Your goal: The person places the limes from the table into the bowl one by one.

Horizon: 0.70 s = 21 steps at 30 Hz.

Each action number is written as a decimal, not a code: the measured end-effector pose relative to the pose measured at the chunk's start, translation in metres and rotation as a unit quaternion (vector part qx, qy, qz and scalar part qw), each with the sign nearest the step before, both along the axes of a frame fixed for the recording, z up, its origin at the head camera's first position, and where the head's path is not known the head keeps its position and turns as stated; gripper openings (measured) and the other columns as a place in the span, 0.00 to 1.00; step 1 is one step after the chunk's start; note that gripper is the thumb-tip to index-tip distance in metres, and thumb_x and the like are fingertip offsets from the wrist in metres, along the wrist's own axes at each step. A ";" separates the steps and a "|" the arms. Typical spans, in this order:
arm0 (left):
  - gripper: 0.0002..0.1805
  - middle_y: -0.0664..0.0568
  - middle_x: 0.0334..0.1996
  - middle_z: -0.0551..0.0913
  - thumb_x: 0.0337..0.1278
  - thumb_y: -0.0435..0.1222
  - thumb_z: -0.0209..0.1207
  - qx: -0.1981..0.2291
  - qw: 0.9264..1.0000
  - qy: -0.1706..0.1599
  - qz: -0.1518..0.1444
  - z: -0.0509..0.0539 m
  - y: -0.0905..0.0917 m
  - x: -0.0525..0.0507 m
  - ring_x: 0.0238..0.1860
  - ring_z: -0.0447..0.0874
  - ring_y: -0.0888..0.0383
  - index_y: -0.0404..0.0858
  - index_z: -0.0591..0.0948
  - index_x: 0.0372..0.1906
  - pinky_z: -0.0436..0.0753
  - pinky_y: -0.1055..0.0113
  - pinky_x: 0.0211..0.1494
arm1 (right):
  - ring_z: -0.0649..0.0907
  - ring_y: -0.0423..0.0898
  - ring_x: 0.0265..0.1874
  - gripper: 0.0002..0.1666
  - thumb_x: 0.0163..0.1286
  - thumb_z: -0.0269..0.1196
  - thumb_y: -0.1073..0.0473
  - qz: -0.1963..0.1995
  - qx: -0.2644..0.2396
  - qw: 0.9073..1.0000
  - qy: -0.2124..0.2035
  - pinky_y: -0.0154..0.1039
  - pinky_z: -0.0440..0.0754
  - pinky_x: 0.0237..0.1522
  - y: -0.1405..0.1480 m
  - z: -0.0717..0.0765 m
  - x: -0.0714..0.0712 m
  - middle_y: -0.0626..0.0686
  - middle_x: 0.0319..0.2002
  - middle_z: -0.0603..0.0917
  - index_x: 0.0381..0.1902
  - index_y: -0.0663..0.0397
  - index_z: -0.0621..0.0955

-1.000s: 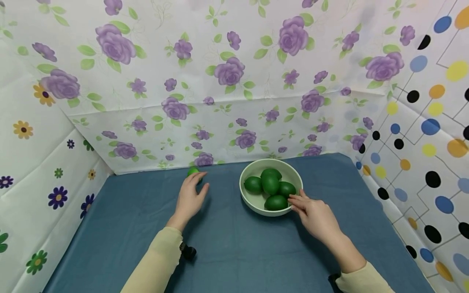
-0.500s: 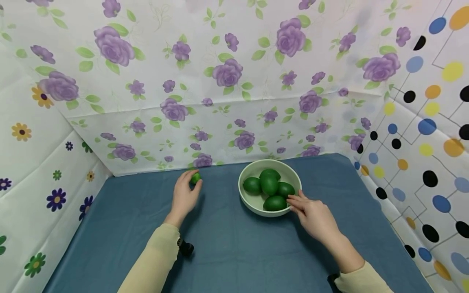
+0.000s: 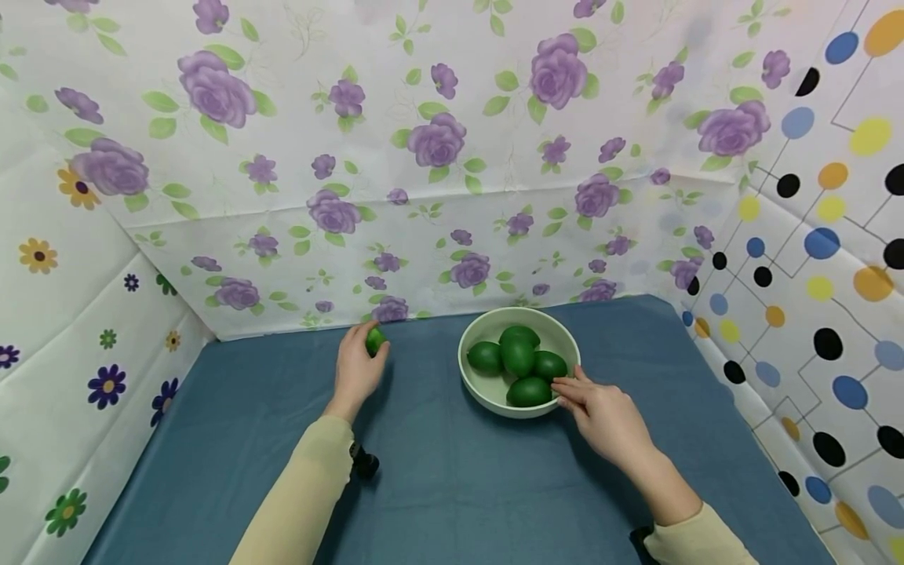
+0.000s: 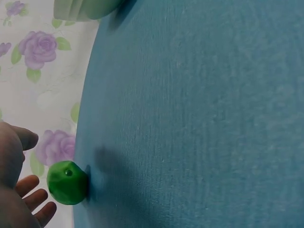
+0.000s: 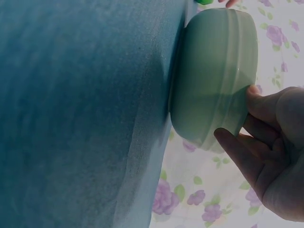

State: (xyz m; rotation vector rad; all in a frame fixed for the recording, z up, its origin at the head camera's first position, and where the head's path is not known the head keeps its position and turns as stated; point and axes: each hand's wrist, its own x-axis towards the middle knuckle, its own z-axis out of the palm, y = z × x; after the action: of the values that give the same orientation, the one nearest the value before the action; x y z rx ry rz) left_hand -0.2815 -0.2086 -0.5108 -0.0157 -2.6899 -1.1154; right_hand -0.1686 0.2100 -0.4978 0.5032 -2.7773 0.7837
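At the back of the table lies a bright green lime (image 3: 375, 340), rounded with a small nub in the left wrist view (image 4: 68, 183). My left hand (image 3: 358, 366) reaches around it, fingers extending along its far side; in the left wrist view the thumb stands apart from it. To the right is a pale green bowl (image 3: 475, 383) with several dark green limes (image 3: 519, 357) inside. My right hand (image 3: 609, 416) holds the bowl's right rim between fingers and thumb, seen closer in the right wrist view (image 5: 280, 152).
Blue cloth (image 3: 452, 486) covers the table. A flowered sheet (image 3: 424, 235) rises directly behind the lime and bowl. Patterned sheets stand at the left (image 3: 63, 337) and right (image 3: 833, 298) sides.
My left hand has shifted slightly left and come around the lime, which shows more between fingers and thumb. My right hand stays on the bowl's rim.
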 end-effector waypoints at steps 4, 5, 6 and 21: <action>0.31 0.36 0.76 0.68 0.78 0.38 0.63 -0.023 1.000 -0.014 0.000 0.000 -0.001 -0.005 0.74 0.67 0.34 0.38 0.71 0.80 0.77 0.36 0.66 | 0.81 0.59 0.68 0.19 0.76 0.70 0.59 0.001 -0.005 1.000 0.000 0.63 0.86 0.55 0.000 -0.001 -0.001 0.56 0.61 0.87 0.62 0.52 0.89; 0.31 0.36 0.76 0.67 0.78 0.38 0.63 -0.027 1.000 -0.015 0.000 0.000 -0.001 -0.006 0.74 0.66 0.34 0.39 0.71 0.80 0.76 0.36 0.67 | 0.81 0.59 0.68 0.19 0.76 0.70 0.59 0.001 -0.006 1.000 0.000 0.63 0.86 0.55 0.000 -0.001 -0.001 0.56 0.61 0.87 0.62 0.52 0.89; 0.32 0.36 0.77 0.67 0.78 0.38 0.63 -0.032 0.999 -0.017 0.000 0.000 -0.001 -0.007 0.74 0.66 0.34 0.39 0.71 0.80 0.76 0.36 0.67 | 0.81 0.59 0.68 0.19 0.76 0.70 0.59 0.001 -0.007 1.000 0.000 0.63 0.86 0.55 0.001 -0.001 -0.001 0.56 0.61 0.87 0.62 0.52 0.89; 0.41 0.35 0.82 0.57 0.77 0.40 0.64 -0.098 0.991 -0.093 -0.011 -0.005 -0.010 -0.021 0.78 0.60 0.32 0.40 0.60 0.86 0.70 0.34 0.73 | 0.81 0.59 0.68 0.19 0.76 0.70 0.59 0.002 -0.004 1.000 0.000 0.63 0.85 0.55 0.001 -0.001 -0.001 0.56 0.61 0.87 0.62 0.52 0.89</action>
State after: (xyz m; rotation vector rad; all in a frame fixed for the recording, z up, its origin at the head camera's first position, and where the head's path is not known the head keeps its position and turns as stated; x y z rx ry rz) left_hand -0.3021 -0.2184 -0.5155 0.0281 -2.9621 -0.8937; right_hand -0.1698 0.2106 -0.4991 0.5085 -2.7737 0.7950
